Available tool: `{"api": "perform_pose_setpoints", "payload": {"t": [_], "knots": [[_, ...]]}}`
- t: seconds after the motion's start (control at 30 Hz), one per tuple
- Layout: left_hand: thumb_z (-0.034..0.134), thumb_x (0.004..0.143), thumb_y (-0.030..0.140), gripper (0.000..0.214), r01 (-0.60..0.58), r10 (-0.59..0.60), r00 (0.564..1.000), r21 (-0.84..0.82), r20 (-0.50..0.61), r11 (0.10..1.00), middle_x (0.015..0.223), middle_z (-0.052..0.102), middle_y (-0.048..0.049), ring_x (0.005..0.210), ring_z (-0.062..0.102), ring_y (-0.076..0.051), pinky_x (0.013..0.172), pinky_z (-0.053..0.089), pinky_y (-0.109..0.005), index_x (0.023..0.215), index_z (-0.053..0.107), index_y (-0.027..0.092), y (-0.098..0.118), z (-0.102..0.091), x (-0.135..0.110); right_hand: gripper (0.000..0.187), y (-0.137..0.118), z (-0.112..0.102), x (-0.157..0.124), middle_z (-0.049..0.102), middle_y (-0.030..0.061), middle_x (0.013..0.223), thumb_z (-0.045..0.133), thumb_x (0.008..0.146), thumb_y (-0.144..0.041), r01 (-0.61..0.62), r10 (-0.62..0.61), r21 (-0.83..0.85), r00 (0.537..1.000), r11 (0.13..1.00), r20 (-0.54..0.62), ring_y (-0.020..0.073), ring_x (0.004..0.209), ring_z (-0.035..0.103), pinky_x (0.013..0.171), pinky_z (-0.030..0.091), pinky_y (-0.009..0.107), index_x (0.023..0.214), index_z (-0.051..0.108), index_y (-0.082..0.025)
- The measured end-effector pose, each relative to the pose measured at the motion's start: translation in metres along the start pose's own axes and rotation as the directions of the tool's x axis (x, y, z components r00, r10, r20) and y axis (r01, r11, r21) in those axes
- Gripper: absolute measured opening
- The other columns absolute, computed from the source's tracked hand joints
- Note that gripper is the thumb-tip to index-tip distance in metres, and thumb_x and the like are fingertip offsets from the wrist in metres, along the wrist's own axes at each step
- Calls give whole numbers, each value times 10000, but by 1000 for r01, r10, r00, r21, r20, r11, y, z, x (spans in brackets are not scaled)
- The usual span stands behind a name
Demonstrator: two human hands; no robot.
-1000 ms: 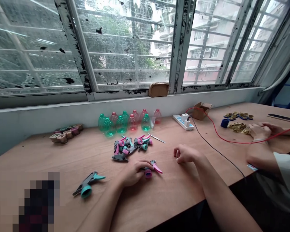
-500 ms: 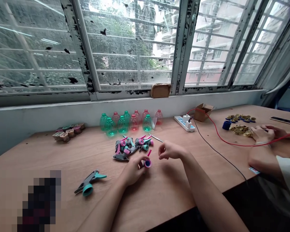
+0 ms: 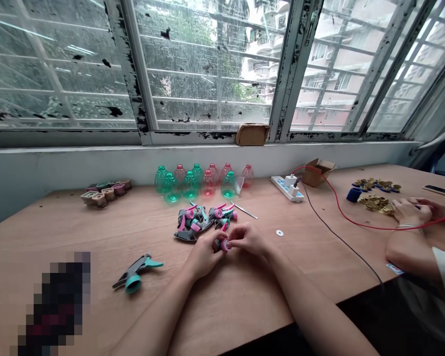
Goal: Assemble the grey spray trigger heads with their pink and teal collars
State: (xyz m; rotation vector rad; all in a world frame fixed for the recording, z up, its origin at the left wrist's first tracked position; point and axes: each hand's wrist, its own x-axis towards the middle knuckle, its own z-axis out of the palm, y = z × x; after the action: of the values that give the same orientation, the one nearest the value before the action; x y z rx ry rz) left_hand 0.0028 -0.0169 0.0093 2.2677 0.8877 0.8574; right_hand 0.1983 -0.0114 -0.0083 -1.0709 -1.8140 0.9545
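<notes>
My left hand (image 3: 206, 254) is closed around a trigger spray head with a pink collar (image 3: 226, 245), its open end facing me. My right hand (image 3: 249, 239) pinches its fingertips at the mouth of that collar; something pale shows there, too small to name. Just beyond both hands lies a pile of grey, pink and teal trigger spray heads (image 3: 187, 236). A single teal-and-grey spray head (image 3: 133, 283) rests to the left of my left forearm. On the table right of my right hand is a small white ring (image 3: 279, 233). Silver tweezers (image 3: 246, 211) lie beside the pile.
Several green bottles (image 3: 190, 187) and red bottles (image 3: 248, 176) stand along the wall. Further right are a power strip (image 3: 287, 189), a cardboard box (image 3: 318, 173) and a red cable (image 3: 343, 210). Another person's hands (image 3: 411, 211) work by gold parts (image 3: 376, 203). Small containers (image 3: 106, 193) sit at left.
My right hand has moved left and down to the pink collar, where its fingertips now touch. The white ring and more of the tweezers have come into sight. The view has shifted slightly.
</notes>
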Motion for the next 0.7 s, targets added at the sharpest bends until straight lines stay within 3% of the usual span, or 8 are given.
{"api": "perform_pose_setpoints", "payload": {"t": [0.27,0.7], "knots": [[592,758,158,218,9,-9,1000,4,-26,1000,819,661,-4,622,544,-113,600,424,-221,966,647,191,-2,2,-1,231,-10,1,-6,640,27,687,673,795,-404,222,-234,-257,972,941,-18,99,578,490,541,372,210,825,767,-196],[598,728,98,298,33,-34,998,-14,-44,999,795,685,7,654,563,-119,636,437,-223,985,703,207,-1,6,-1,189,-9,-1,-9,683,31,729,655,829,-364,277,-284,-308,959,910,23,103,611,568,572,400,197,892,772,-230]]}}
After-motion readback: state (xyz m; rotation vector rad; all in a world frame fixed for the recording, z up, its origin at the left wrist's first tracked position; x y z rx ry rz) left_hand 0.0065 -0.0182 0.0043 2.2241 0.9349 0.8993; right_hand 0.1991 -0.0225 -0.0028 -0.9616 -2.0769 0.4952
